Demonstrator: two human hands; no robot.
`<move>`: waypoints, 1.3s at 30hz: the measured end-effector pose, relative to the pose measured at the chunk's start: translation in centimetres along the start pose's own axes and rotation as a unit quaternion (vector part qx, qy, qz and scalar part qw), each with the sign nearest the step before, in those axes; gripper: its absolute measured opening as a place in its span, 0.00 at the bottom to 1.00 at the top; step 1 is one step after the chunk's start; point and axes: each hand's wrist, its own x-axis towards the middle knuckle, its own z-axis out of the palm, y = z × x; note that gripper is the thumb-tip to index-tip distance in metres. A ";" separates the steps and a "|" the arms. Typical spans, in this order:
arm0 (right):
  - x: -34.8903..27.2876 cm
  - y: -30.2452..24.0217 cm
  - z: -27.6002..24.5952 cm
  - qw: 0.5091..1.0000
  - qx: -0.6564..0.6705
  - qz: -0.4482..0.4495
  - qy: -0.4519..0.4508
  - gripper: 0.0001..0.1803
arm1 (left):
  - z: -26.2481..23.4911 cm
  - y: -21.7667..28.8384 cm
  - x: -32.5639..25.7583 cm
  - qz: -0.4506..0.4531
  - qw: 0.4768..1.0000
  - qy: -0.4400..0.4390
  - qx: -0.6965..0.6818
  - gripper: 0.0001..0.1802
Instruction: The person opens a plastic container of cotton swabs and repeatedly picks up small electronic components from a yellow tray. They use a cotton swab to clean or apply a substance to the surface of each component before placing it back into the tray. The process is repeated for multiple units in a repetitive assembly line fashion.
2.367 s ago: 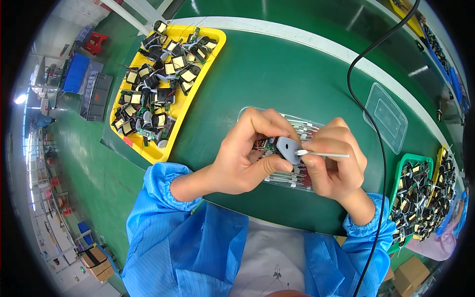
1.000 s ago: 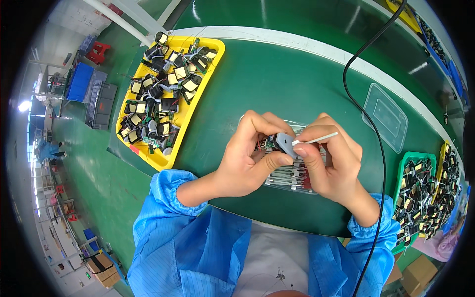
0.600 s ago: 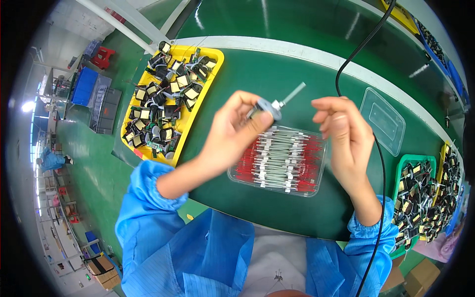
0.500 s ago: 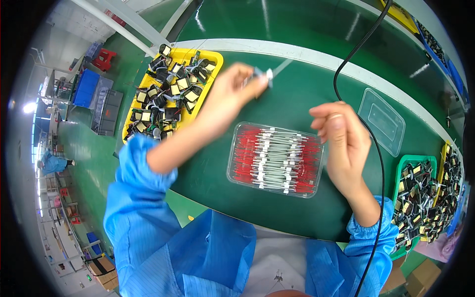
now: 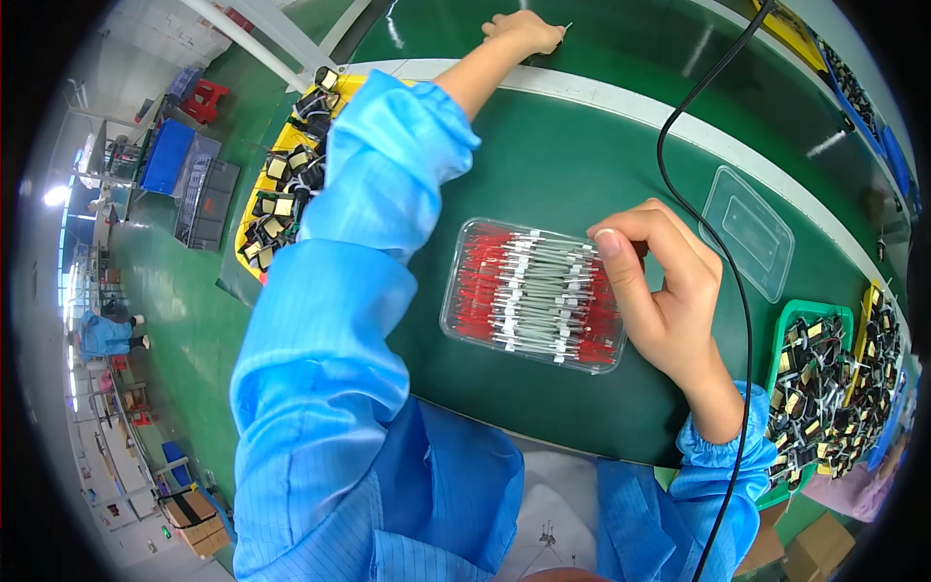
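My left arm stretches across the table. My left hand (image 5: 527, 37) is past the far white edge, over the dark green surface beyond. Its fingers are curled around something small, with a thin pale tip sticking out to the right; the rest is hidden. My right hand (image 5: 669, 286) is at the far right corner of a clear plastic box (image 5: 449, 325), thumb and forefinger pinched together. Whatever is between those fingertips cannot be made out. Thin grey-green leads (image 5: 548, 291) with red ends and white sleeves lie side by side in the box.
A yellow tray (image 5: 247, 228) of black parts stands left, partly behind my sleeve. Right are a clear lid (image 5: 752, 238), a black cable (image 5: 662, 160) hanging across my view, and a green tray (image 5: 784, 339) of black parts. A white rail (image 5: 582, 89) edges the table's far side.
My left hand has moved away from me, from above the table to past the far edge. My right hand has closed to a pinch at the box's corner.
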 end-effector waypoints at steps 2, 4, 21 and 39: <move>0.0 0.0 -0.5 1.000 -0.018 0.010 0.006 0.03 | -5.2 2.3 -4.9 0.055 0.997 -0.058 0.003 0.39; 0.1 0.0 -0.2 0.997 -0.050 0.002 -0.053 0.03 | -7.5 -2.2 -5.5 0.162 0.983 -0.090 -0.012 0.39; -1.5 -1.3 0.5 0.937 -0.188 -0.069 -0.288 0.05 | -11.8 -23.8 -27.4 0.131 0.979 0.124 -0.094 0.19; -0.2 -1.8 -0.3 0.966 -0.081 -0.077 -0.234 0.11 | -14.4 -20.7 -27.1 0.121 0.984 0.128 0.005 0.12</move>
